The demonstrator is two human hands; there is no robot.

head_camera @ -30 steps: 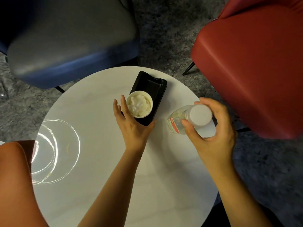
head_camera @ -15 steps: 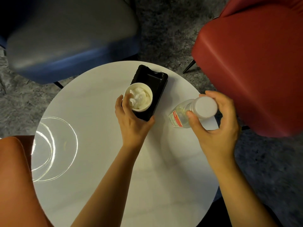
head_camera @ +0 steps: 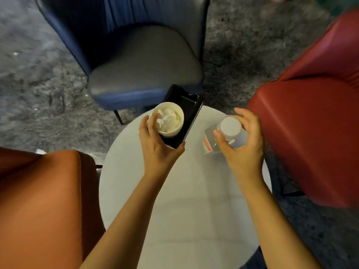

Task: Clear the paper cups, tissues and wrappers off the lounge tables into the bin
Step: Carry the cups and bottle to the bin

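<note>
My left hand grips a black plastic tray by its near end and holds it lifted over the far edge of the round white table. A white paper cup stuffed with crumpled tissue stands on the tray, and my fingers lie against the cup's side. My right hand holds a clear plastic bottle with a white cap, fingers curled round its neck, above the table's right side.
A blue and grey chair stands beyond the table. A red armchair is close on the right, an orange-brown seat on the left. Grey patterned carpet lies all around.
The tray with the cup has risen off the table in my left hand. My right hand has lifted the bottle too. The view has swung upward, bringing more of the blue chair into sight.
</note>
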